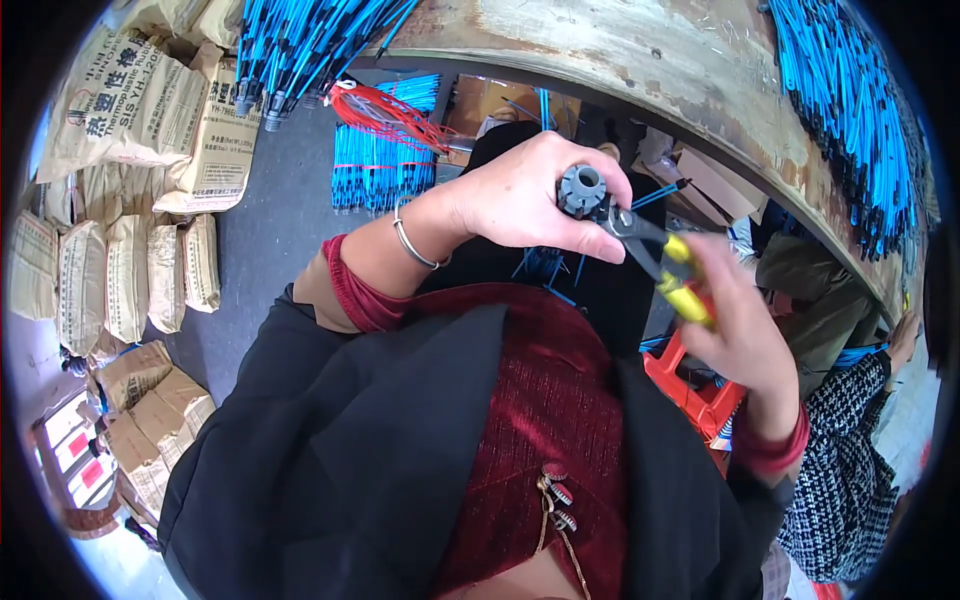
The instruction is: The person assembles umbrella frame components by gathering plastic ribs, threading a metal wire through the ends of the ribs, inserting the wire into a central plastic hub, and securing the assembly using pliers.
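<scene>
My left hand [540,195] is closed around a dark grey, ridged cylindrical plastic part [581,190] with a round hole in its end. A thin blue rod with a black tip [665,192] sticks out to the right beside that part. In my right hand [735,310], slightly blurred, is a pair of pliers [650,245] with yellow handles. The jaws of the pliers meet the grey part near my left fingertips; what they grip there is too small to make out.
A wooden bench [620,50] runs across the top, with bundles of blue rods [300,45] on it. More blue rods [375,165] and red strands [385,112] lie beyond my left arm. Paper sacks [125,275] are stacked at left. A person's patterned sleeve [845,440] shows at right, near a red plastic object [690,390].
</scene>
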Demonstrator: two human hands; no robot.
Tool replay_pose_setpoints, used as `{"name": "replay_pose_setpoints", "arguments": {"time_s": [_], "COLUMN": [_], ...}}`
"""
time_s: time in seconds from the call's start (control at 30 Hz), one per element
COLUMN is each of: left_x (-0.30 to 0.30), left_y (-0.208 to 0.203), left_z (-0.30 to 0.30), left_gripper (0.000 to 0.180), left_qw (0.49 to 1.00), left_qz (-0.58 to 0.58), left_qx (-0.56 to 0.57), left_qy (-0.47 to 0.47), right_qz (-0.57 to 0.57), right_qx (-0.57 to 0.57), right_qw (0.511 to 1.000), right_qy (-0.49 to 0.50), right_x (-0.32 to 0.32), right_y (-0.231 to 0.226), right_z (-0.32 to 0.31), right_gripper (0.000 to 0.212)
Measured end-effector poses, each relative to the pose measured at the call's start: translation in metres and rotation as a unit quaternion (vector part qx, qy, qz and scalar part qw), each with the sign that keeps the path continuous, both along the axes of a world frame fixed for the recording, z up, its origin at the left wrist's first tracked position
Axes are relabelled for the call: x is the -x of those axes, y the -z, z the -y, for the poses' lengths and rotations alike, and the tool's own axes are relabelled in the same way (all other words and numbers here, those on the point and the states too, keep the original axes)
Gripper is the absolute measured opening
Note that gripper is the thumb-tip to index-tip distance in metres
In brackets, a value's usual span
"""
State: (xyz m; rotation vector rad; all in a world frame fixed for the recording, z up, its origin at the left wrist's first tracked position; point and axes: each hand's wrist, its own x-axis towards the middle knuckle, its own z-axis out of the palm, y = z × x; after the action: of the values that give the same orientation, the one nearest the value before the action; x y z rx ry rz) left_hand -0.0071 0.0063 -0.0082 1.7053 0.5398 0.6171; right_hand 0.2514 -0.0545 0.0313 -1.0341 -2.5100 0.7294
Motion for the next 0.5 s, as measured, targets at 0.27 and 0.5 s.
{"name": "replay_pose_setpoints", "arguments": {"time_s": [0.27, 0.5], "left_x": [-0.007, 0.001], "left_y": [-0.006, 0.0], "left_z": [-0.003, -0.002], "left_gripper": [0.037, 0.038], "left_qw": [0.992, 0.999], "left_qz": [0.005, 0.005], "left_qx": [0.002, -0.006], "left_qy": [0.126, 0.048], "right_qz": [-0.155, 0.011], "right_qx": [0.808, 0.064], "right_qw": [0.567, 0.998], "right_qy": [-0.028, -0.001], "right_x": [-0.017, -0.004], "right_y": [0.025, -0.01], "right_z": [0.014, 0.005], "right_gripper": [0.073, 0.074]}}
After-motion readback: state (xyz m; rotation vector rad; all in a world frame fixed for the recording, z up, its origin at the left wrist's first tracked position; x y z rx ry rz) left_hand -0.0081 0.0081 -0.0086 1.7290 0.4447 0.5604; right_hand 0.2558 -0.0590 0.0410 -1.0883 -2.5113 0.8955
